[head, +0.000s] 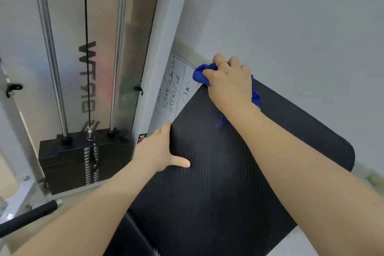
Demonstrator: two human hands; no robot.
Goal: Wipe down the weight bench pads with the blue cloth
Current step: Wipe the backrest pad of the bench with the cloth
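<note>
The blue cloth (207, 75) is bunched under the right hand (229, 85), whose fingers are clenched around it at the far top corner of the black bench pad (239, 172). A fold bulges out ahead of the knuckles, another lobe shows just behind the heel of the hand, and a loose thread trails below the wrist onto the pad. Gripping the cloth in a wad like this probably lets the palm bear down on the corner edge, where grime tends to gather.

The left hand (161, 151) grasps nothing; it lies flat against the pad's left edge, well below the cloth grip, thumb spread onto the top surface and fingers along the side. It seems to be there to steady the pad against the wiping pressure.

The pad is a broad slab with rounded corners and a finely ribbed, matte skin that looks like vinyl. The cloth looks soft and woven. Beyond the cloth grip, a whiteboard (176, 89) with handwriting leans at the wall; left of the bracing hand sits a weight stack (68, 162) of dark plates on steel guide rods.
</note>
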